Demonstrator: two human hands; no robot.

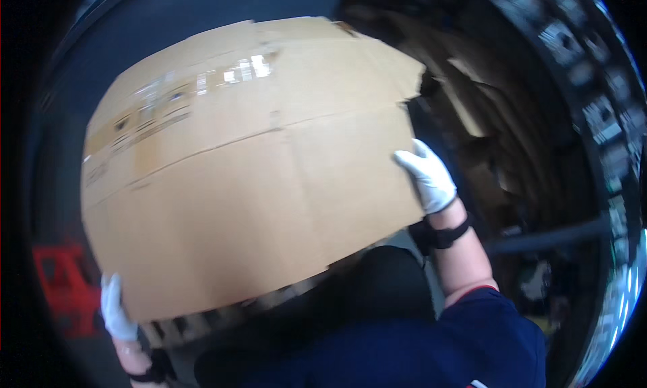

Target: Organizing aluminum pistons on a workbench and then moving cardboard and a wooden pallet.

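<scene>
A large flattened cardboard box (222, 179) spans the middle of the view, tilted, with creased fold lines, strips of clear shiny tape and dark printed marks on its far left part. My right hand (428, 174), in a white glove, grips its right edge with the thumb on the upper face and the fingers mostly hidden behind. At the near left corner, my left hand (117, 308), also white-gloved, is closed on the edge; its fingers are partly out of sight. Dark bands circle both wrists.
Beyond my right hand, more brown cardboard pieces (475, 98) lie in a dark area crossed by a dark bar (549, 237). A red frame-like object (67, 287) stands at the left. Blurred light-coloured items (600, 118) line the far right. Slatted light pieces (182, 329) show under the near edge.
</scene>
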